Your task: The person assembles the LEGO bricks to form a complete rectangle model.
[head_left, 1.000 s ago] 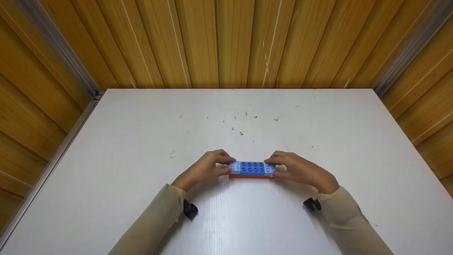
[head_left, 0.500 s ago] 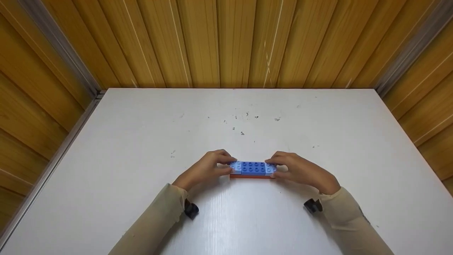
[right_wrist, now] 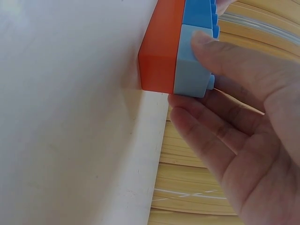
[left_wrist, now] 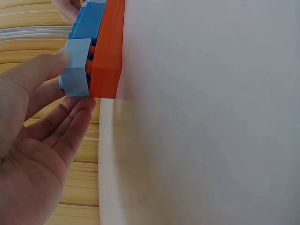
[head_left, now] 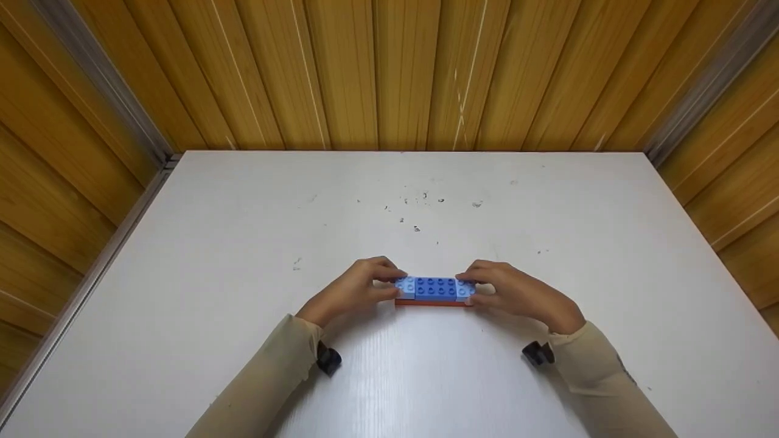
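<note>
A long orange toy building brick [left_wrist: 108,51] lies on the white table with a row of blue bricks on top. The middle one is a darker blue brick [head_left: 435,289]; a light blue brick sits at either end. My left hand [head_left: 356,289] pinches the left light blue brick [left_wrist: 76,70] between thumb and fingers. Orange studs show in a narrow gap beneath that brick. On the other side my right hand [head_left: 517,292] pinches the right light blue brick [right_wrist: 193,65], which sits flush against the orange one. The fingers partly cover both end bricks in the head view.
The white table [head_left: 243,231] has small dark marks toward its middle and back. Yellow wood-look panels [head_left: 401,73] stand behind it and at both sides, with metal posts at the corners. A black wrist device [head_left: 328,360] is on the left sleeve.
</note>
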{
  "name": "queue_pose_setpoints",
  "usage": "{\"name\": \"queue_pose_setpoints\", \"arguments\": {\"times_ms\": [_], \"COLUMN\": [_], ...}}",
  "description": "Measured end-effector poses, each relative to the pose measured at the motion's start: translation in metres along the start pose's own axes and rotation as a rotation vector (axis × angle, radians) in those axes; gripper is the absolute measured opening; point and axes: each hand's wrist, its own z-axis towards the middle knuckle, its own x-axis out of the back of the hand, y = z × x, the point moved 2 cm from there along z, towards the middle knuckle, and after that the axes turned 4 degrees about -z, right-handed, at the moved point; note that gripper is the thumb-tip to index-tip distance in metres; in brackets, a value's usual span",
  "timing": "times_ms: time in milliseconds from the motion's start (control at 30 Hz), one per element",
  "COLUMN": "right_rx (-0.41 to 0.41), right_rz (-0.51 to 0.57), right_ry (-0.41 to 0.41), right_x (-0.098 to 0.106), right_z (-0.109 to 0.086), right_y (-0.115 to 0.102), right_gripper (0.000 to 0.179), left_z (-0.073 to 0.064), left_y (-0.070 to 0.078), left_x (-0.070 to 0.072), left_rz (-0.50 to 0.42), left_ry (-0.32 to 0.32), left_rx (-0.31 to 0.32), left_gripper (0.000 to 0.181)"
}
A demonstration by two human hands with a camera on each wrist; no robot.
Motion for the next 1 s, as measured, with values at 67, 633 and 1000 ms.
{"name": "queue_pose_setpoints", "arguments": {"times_ms": [67, 633, 1000], "right_rx": [-0.001, 0.0, -0.003], "right_rz": [0.0, 0.019, 0.011], "right_ry": [-0.002, 0.001, -0.002], "right_x": [0.0, -0.0011, -0.0006], "right_z": [0.0, -0.0014, -0.0005], "right_y": [-0.0002, 0.0011, -0.0001], "right_gripper": [0.04, 0.041, 0.041], "left_z": [0.0002, -0.0002, 0.0001], "left_y": [0.0002, 0.0019, 0.0035], "left_x": [0.0002, 0.0009, 0.0011], "left_rz": [0.008, 0.015, 0.036], "left_ry": [-0.002, -0.004, -0.011], "left_rx": [0.003, -0.012, -0.016], "left_gripper": [0.033, 0.033, 0.033]}}
